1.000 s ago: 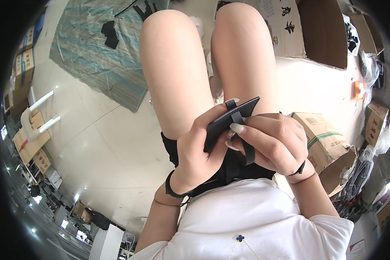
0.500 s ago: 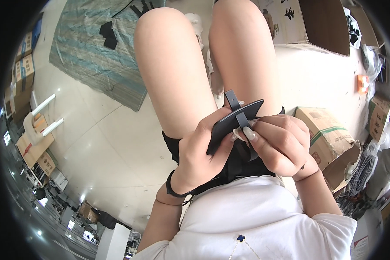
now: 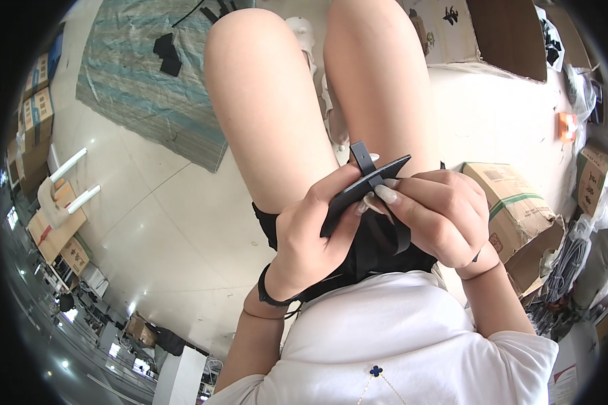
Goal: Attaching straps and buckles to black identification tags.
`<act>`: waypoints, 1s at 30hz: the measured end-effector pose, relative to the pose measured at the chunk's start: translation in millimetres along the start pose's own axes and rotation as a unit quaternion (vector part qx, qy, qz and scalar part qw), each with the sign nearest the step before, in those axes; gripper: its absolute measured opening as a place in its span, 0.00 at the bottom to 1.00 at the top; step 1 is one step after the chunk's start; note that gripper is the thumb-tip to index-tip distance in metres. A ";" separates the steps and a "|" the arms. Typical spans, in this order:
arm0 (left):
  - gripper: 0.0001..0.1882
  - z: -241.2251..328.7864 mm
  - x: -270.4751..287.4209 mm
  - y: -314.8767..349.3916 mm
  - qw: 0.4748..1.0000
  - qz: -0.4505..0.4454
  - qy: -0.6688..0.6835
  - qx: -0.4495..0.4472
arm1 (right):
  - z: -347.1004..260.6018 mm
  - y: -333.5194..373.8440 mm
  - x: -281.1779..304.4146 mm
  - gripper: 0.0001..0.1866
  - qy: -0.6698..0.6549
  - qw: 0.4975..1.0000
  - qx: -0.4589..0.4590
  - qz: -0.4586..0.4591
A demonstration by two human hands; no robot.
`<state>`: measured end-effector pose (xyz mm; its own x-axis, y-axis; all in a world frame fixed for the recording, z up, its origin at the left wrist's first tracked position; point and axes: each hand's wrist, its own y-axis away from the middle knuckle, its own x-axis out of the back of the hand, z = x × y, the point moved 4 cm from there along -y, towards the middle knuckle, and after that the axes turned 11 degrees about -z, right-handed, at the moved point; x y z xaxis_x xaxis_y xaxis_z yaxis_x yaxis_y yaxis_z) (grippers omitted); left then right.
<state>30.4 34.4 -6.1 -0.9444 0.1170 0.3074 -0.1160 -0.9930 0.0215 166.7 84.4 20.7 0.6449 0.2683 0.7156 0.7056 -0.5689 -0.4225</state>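
Above my lap, my left hand [image 3: 307, 233] grips a flat black leather-like piece [image 3: 350, 197] with a pointed corner, fingers behind it and thumb in front. A narrow black strap [image 3: 362, 156] with a small hole near its end sticks up past the far edge of this piece. My right hand [image 3: 446, 212] is closed, thumb and fingertips pinching the strap close against the piece's near face. Below those fingertips the strap hangs in a curved loop [image 3: 401, 239]. Whether the strap runs through a slot is hard to see.
A green-blue woven sheet [image 3: 148, 101] lies on the floor at the far left, with black pieces [image 3: 167, 55] on it. An open carton [image 3: 510, 40] stands far right; another box [image 3: 507, 202] is beside my right arm. An upturned stool [image 3: 57, 202] sits left.
My right thumb and fingertips have moved up the strap, nearer the flat piece. Less strap shows between them, and the loop below hangs wider. My left hand keeps its hold, slightly shifted.
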 end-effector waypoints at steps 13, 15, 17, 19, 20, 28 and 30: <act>0.18 -12.1 3.5 6.1 0.997 0.012 0.058 0.042 | -1.2 0.1 -14.5 0.18 -0.028 0.996 0.085 0.005; 0.18 -9.8 3.2 2.2 0.997 0.012 0.065 0.037 | -1.7 1.5 -10.6 0.14 -0.019 0.996 0.090 -0.006; 0.17 -8.5 3.7 -0.2 0.997 0.014 0.067 0.035 | -2.5 -0.6 -9.6 0.13 -0.021 0.996 0.081 -0.015; 0.17 -6.1 5.9 -0.2 0.998 0.038 0.045 0.013 | 0.2 -3.8 -12.6 0.12 -0.061 0.997 0.044 -0.017; 0.17 -7.2 5.2 -0.8 0.998 0.038 0.047 0.012 | 1.1 -3.4 -12.1 0.12 -0.059 0.997 0.043 -0.018; 0.16 -4.8 6.1 2.3 1.000 -0.001 0.020 0.008 | 13.9 -10.4 4.3 0.13 -0.188 0.976 -0.110 -0.021; 0.17 -3.8 4.2 -0.4 1.000 -0.018 0.019 0.001 | 32.2 -15.4 0.8 0.17 -0.256 0.950 -0.180 -0.016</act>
<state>25.3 35.4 -8.5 -0.9506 0.1526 0.2702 -0.1493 -0.9882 0.0328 165.8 118.4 9.8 0.7488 0.5800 0.3209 0.6400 -0.7587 -0.1220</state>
